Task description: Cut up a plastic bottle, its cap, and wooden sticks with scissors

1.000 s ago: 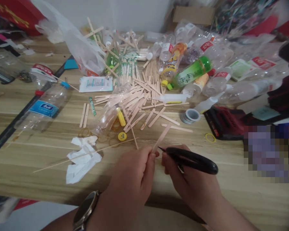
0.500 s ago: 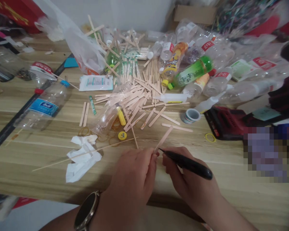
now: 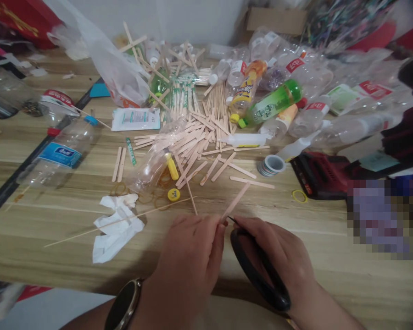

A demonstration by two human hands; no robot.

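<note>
Near the table's front edge my left hand [image 3: 192, 250], a watch [image 3: 124, 303] at its wrist, is closed on a flat wooden craft stick [image 3: 237, 200]. The stick slants up and to the right out of my fingers. My right hand [image 3: 284, 250] is closed round black-handled scissors [image 3: 259, 286], whose handle loop hangs below the fingers. Their dark tip points at the lower part of the stick, close to my left fingertips; whether it touches I cannot tell. A thin wooden skewer [image 3: 191, 195] runs down to the knuckles of my left hand.
Loose craft sticks [image 3: 192, 142] lie heaped ahead, beside a clear bottle [image 3: 151, 172] and a yellow cap [image 3: 174, 195]. Crumpled tissue [image 3: 119, 227] is at left. On the right are a tape roll [image 3: 271, 165], a red-black tool battery [image 3: 316, 176] and many plastic bottles [image 3: 275, 103].
My right hand has turned the scissors, so the handle now swings down towards me and its loop shows. My left hand keeps the craft stick nearly in place.
</note>
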